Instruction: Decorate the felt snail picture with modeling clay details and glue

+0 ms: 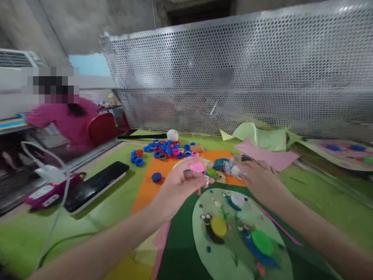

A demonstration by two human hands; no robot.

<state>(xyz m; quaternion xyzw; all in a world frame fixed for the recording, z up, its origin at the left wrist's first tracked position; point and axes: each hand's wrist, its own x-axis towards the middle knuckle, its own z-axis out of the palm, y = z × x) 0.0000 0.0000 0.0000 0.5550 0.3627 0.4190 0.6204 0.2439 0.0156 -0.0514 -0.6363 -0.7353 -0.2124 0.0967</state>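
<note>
My left hand (183, 182) is closed in a pinch above the oval card, with a tiny white bit (207, 179) at its fingertips, too small to name. Beyond it lie lumps of pink clay (197, 167) and green clay (211, 173). My right hand (259, 177) has its fingers closed at a crinkled clear plastic packet (231, 168), beside a teal packet (220, 163). Between my forearms lies a pale green oval card (233, 249) bearing three snails, with clay bodies and round yellow, green and white shells. Small clay flowers and blue dots surround them.
Blue, red and pink bottle caps (166, 147) are heaped at the back; one blue cap (156, 177) lies apart. A black phone (97, 186) and a cable (65, 194) are at left. Pink paper (265, 153) is at right, before a perforated metal panel (233, 77). A person in pink (67, 124) sits far left.
</note>
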